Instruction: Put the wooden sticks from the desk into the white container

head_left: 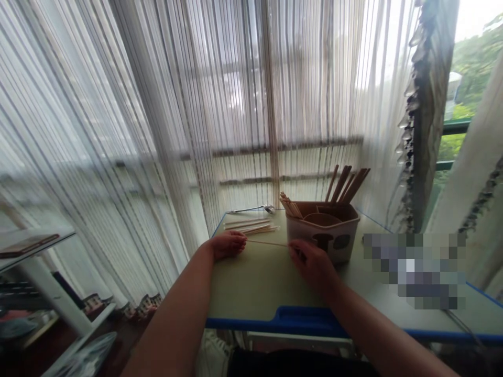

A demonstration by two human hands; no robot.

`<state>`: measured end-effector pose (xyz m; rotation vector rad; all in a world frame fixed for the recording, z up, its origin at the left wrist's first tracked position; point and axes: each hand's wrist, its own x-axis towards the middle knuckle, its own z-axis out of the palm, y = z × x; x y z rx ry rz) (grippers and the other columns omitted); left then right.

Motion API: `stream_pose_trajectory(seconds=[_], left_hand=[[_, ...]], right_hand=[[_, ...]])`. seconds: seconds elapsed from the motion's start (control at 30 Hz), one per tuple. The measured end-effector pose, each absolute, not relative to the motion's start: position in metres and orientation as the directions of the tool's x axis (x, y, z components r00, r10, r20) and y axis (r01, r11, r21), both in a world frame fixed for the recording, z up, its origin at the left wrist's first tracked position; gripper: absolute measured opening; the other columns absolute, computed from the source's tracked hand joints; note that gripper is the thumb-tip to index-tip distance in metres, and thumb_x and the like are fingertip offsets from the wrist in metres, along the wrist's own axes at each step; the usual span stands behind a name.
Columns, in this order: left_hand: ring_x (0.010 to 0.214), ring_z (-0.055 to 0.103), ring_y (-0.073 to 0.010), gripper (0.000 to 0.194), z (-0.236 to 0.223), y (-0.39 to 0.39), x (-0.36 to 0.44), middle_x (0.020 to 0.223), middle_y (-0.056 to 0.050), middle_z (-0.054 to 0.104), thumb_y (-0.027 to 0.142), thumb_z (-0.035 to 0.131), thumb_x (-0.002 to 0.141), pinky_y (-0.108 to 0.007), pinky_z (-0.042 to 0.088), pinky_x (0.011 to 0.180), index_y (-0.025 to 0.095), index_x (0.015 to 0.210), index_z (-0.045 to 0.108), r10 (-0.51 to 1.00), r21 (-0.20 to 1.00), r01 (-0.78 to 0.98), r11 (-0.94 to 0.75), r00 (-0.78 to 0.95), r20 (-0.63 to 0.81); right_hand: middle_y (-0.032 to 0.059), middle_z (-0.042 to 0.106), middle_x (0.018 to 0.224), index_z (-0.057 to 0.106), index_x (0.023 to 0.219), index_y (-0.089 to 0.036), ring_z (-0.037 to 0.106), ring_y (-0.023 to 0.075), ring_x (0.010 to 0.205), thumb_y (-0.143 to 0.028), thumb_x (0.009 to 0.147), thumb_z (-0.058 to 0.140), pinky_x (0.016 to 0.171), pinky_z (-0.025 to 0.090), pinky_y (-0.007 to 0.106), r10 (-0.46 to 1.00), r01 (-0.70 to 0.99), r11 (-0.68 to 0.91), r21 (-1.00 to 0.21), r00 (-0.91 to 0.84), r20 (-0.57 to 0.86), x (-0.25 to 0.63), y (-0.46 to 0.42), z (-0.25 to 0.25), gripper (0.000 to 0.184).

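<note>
A thin wooden stick [267, 243], perhaps a skewer, is stretched level between my two hands above the table. My left hand [230, 244] pinches its left end, with the fingers curled. The other end is between the closed fingers of my right hand [312, 259], just in front of a utensil caddy [323, 238]. Brown chopsticks [346, 186] lean out of the caddy's back right, and a bunch of thin pale sticks [290, 203] stands at its left. Several pale sticks [249, 226] lie side by side behind my left hand, with a metal spoon [268, 208] beyond them.
The pale table [247, 293] has a blue edge and a blue tray groove [306, 317] at its front. A blurred-out object [416, 272] with a cable lies at the right. Sheer striped curtains [236, 104] hang behind. A white stand [51, 283] is at the left.
</note>
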<state>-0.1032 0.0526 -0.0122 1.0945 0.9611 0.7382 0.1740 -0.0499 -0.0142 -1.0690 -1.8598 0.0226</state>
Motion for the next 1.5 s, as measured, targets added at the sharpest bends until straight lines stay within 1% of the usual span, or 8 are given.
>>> stream_pose_trajectory(seconds=[0.27, 0.43, 0.6, 0.83, 1.07, 1.2, 1.3, 1.5], left_hand=[[0.063, 0.058, -0.0129, 0.036, -0.001, 0.042, -0.080, 0.080, -0.007, 0.064, 0.031, 0.074, 0.053, -0.018, 0.040, 0.045, 0.014, 0.081, 0.059, 0.834, 0.946, 0.286, 0.152, 0.477, -0.278], [0.064, 0.057, -0.0104, 0.035, -0.001, 0.044, -0.072, 0.079, -0.004, 0.063, 0.030, 0.074, 0.053, -0.017, 0.039, 0.048, 0.015, 0.080, 0.059, 0.916, 0.990, 0.110, 0.093, 0.381, -0.128], [0.062, 0.055, -0.0086, 0.034, -0.001, 0.051, -0.069, 0.080, -0.005, 0.062, 0.027, 0.072, 0.055, -0.018, 0.040, 0.052, 0.015, 0.085, 0.059, 0.978, 0.997, -0.070, -0.018, 0.206, 0.032], [0.057, 0.053, -0.0064, 0.035, 0.005, 0.052, -0.064, 0.072, -0.002, 0.061, 0.029, 0.071, 0.054, -0.020, 0.041, 0.057, 0.015, 0.084, 0.061, 0.977, 0.977, -0.096, -0.189, 0.083, 0.197], [0.056, 0.052, -0.0063, 0.041, 0.013, 0.045, -0.058, 0.077, -0.003, 0.062, 0.033, 0.069, 0.055, -0.022, 0.041, 0.058, 0.016, 0.091, 0.059, 0.954, 0.953, -0.105, -0.284, 0.070, 0.292], [0.056, 0.053, -0.0064, 0.035, 0.013, 0.043, -0.049, 0.074, -0.002, 0.062, 0.033, 0.070, 0.055, -0.021, 0.041, 0.058, 0.015, 0.083, 0.059, 0.946, 0.945, -0.175, -0.278, 0.120, 0.300], [0.058, 0.055, -0.0079, 0.042, 0.007, 0.046, -0.050, 0.081, -0.004, 0.063, 0.039, 0.067, 0.058, -0.021, 0.042, 0.057, 0.017, 0.092, 0.058, 0.955, 0.958, -0.176, -0.228, 0.148, 0.255], [0.054, 0.054, -0.0088, 0.057, -0.011, 0.065, -0.065, 0.077, -0.006, 0.062, 0.062, 0.046, 0.066, -0.019, 0.037, 0.047, 0.014, 0.095, 0.058, 0.990, 0.989, -0.036, -0.143, -0.001, 0.143]], right_hand=[[0.0022, 0.061, 0.073, 0.052, 0.090, -0.020, 0.056, 0.0131, 0.063, -0.031, 0.076, 0.046, 0.063, 0.044, 0.024, 0.642, 0.575, 0.568, -0.588, 0.137, 0.754, 0.181, -0.059, -0.013, 0.018], [0.0026, 0.063, 0.072, 0.059, 0.080, -0.020, 0.057, 0.0132, 0.063, -0.029, 0.076, 0.046, 0.062, 0.043, 0.023, 0.669, 0.606, 0.607, -0.514, -0.040, 0.742, 0.184, -0.062, -0.010, 0.016], [0.0028, 0.066, 0.075, 0.065, 0.085, -0.020, 0.059, 0.0155, 0.067, -0.027, 0.075, 0.046, 0.065, 0.044, 0.025, 0.772, 0.631, 0.552, -0.545, -0.140, 0.619, 0.182, -0.056, -0.013, 0.023], [0.0038, 0.066, 0.078, 0.066, 0.090, -0.020, 0.059, 0.0165, 0.070, -0.033, 0.078, 0.045, 0.066, 0.043, 0.026, 0.841, 0.674, 0.520, -0.525, -0.300, 0.449, 0.177, -0.050, -0.020, 0.027], [0.0046, 0.061, 0.088, 0.064, 0.087, -0.021, 0.056, 0.0150, 0.082, -0.028, 0.079, 0.045, 0.075, 0.039, 0.024, 0.804, 0.803, 0.484, -0.347, -0.252, 0.538, 0.167, -0.056, -0.018, 0.022], [0.0048, 0.060, 0.086, 0.064, 0.086, -0.020, 0.055, 0.0143, 0.078, -0.030, 0.081, 0.042, 0.071, 0.039, 0.023, 0.834, 0.868, 0.407, -0.285, -0.226, 0.503, 0.163, -0.057, -0.018, 0.024], [0.0051, 0.059, 0.083, 0.065, 0.083, -0.019, 0.054, 0.0139, 0.077, -0.032, 0.084, 0.037, 0.072, 0.039, 0.023, 0.822, 0.861, 0.401, -0.312, -0.188, 0.537, 0.167, -0.057, -0.017, 0.030], [0.0041, 0.053, 0.078, 0.067, 0.081, -0.020, 0.051, 0.0129, 0.070, -0.038, 0.082, 0.043, 0.065, 0.041, 0.024, 0.714, 0.701, 0.586, -0.406, -0.211, 0.667, 0.180, -0.067, -0.020, 0.030]])
